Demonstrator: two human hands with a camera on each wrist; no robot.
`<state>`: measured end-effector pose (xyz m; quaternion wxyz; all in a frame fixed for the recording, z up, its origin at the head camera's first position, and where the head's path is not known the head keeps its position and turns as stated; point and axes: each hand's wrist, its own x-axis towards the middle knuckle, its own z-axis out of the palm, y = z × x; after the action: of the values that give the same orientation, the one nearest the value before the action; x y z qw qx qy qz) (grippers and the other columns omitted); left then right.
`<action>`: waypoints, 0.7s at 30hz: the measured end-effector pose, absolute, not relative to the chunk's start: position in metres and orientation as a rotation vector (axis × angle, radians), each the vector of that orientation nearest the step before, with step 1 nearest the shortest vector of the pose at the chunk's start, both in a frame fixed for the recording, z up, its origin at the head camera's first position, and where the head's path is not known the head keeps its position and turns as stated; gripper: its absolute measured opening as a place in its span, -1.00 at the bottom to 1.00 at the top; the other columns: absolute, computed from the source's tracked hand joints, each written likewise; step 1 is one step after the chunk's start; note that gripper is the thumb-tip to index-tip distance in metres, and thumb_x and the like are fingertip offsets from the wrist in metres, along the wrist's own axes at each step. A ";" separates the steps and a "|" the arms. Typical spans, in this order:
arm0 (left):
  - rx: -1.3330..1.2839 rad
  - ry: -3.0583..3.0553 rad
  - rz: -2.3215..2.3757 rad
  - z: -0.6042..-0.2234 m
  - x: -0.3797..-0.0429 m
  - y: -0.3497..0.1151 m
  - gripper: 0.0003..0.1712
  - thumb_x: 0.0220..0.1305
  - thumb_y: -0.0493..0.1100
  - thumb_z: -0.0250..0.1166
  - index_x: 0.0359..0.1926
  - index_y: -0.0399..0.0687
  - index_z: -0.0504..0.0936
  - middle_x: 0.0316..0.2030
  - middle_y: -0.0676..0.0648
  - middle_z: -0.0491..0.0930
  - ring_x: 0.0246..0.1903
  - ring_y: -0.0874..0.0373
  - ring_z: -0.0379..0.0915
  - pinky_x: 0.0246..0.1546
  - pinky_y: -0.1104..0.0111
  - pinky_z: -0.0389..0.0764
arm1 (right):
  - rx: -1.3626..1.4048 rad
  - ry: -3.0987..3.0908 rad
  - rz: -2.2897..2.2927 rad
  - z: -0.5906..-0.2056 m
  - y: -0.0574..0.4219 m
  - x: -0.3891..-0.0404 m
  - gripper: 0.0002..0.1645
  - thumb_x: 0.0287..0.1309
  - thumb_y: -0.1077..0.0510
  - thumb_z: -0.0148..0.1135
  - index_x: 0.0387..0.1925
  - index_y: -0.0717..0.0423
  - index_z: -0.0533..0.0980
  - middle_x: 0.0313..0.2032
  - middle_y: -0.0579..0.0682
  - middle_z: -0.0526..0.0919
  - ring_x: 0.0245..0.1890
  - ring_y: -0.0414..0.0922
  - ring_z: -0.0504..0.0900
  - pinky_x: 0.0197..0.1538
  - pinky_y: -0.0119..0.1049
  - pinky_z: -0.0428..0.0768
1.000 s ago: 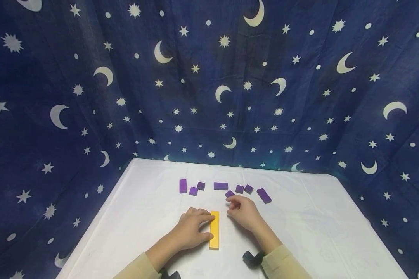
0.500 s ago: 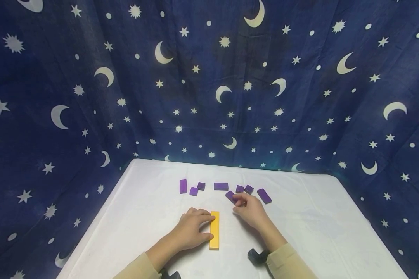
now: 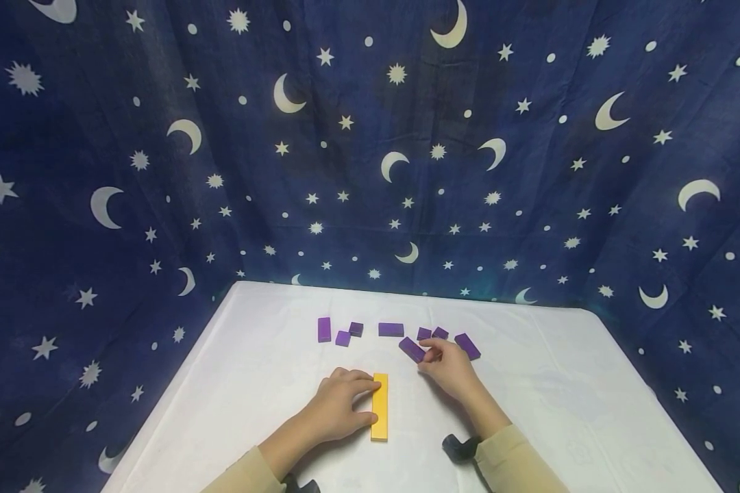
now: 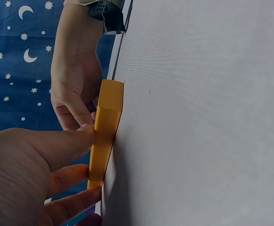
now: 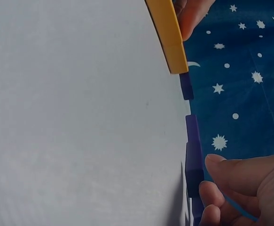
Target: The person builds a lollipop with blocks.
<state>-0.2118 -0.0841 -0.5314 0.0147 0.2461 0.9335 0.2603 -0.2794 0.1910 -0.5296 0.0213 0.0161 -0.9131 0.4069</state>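
A long yellow block (image 3: 379, 407) lies flat on the white table, its length running away from me. My left hand (image 3: 339, 405) touches it from the left, thumb and forefinger spread along its top. In the left wrist view the thumb tip presses on the yellow block (image 4: 106, 136). My right hand (image 3: 450, 370) is beside a purple oblong block (image 3: 412, 350), its fingertips right at the block's right end. From the right wrist, the thumb shows a little off the purple block (image 5: 194, 167), with a fingertip close at its lower end.
Farther back lie more purple pieces: an upright-set oblong (image 3: 324, 329), a crosswise oblong (image 3: 391, 330), a slanted oblong (image 3: 469, 346) and several small cubes (image 3: 342, 339). A dark blue curtain (image 3: 370, 171) with moons and stars hangs behind the table (image 3: 561, 397).
My right hand has shifted right along the slanted purple block, uncovering most of it; the block itself stays about where it was. The left hand and yellow block have not moved.
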 end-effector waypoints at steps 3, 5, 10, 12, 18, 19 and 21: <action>0.768 2.906 0.811 -0.531 -0.211 -0.084 -0.34 0.23 0.20 0.53 0.34 0.21 0.70 0.30 0.06 0.67 0.23 0.06 0.48 0.13 0.13 0.49 | 0.040 -2.838 1.265 -0.530 0.191 -0.281 -0.47 0.09 0.30 0.59 0.15 0.08 0.71 -0.36 -0.09 0.67 -0.35 -0.14 0.54 -0.14 -0.24 0.53; 0.769 2.907 0.808 -0.531 -0.211 -0.084 -0.34 0.23 0.19 0.53 0.33 0.21 0.70 0.30 0.06 0.67 0.22 0.06 0.48 0.13 0.13 0.49 | 0.039 -2.840 1.271 -0.530 0.192 -0.282 -0.47 0.09 0.30 0.59 0.14 0.09 0.71 -0.37 -0.10 0.67 -0.35 -0.14 0.53 -0.12 -0.23 0.52; 0.771 2.908 0.801 -0.531 -0.211 -0.084 -0.34 0.23 0.20 0.53 0.34 0.21 0.70 0.30 0.06 0.67 0.23 0.06 0.48 0.13 0.13 0.50 | 0.029 -2.849 1.260 -0.531 0.192 -0.284 -0.47 0.09 0.29 0.59 0.13 0.08 0.72 -0.39 -0.10 0.67 -0.34 -0.14 0.55 -0.06 -0.18 0.54; 0.770 2.908 0.800 -0.531 -0.212 -0.084 -0.34 0.24 0.20 0.53 0.34 0.21 0.70 0.30 0.06 0.67 0.23 0.06 0.48 0.13 0.12 0.50 | 0.012 -2.859 1.246 -0.531 0.192 -0.284 -0.47 0.09 0.28 0.60 0.14 0.06 0.72 -0.39 -0.10 0.66 -0.34 -0.14 0.55 -0.04 -0.16 0.55; 0.769 2.905 0.802 -0.530 -0.211 -0.084 -0.34 0.24 0.19 0.53 0.33 0.20 0.70 0.30 0.06 0.67 0.22 0.06 0.48 0.13 0.13 0.49 | -0.054 -2.890 1.188 -0.533 0.190 -0.287 -0.47 0.09 0.20 0.64 0.14 0.03 0.72 -0.40 -0.09 0.65 -0.33 -0.13 0.56 -0.03 -0.13 0.57; 0.769 2.903 0.803 -0.530 -0.211 -0.084 -0.35 0.24 0.19 0.53 0.33 0.20 0.70 0.30 0.06 0.67 0.22 0.06 0.48 0.13 0.14 0.49 | -0.067 -2.891 1.180 -0.533 0.189 -0.287 -0.47 0.09 0.18 0.64 0.14 0.03 0.73 -0.40 -0.09 0.65 -0.33 -0.13 0.56 -0.04 -0.14 0.57; 0.767 2.899 0.807 -0.529 -0.211 -0.084 -0.35 0.24 0.18 0.53 0.33 0.20 0.70 0.29 0.06 0.67 0.22 0.06 0.48 0.12 0.14 0.49 | -0.091 -2.892 1.170 -0.534 0.188 -0.287 -0.46 0.08 0.15 0.66 0.13 0.02 0.73 -0.40 -0.08 0.65 -0.33 -0.13 0.56 -0.07 -0.17 0.56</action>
<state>-0.2114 -0.0840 -0.5293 0.0179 0.2470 0.9334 0.2598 -0.2873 0.1881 -0.5336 0.0105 -0.0291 -0.9266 0.3748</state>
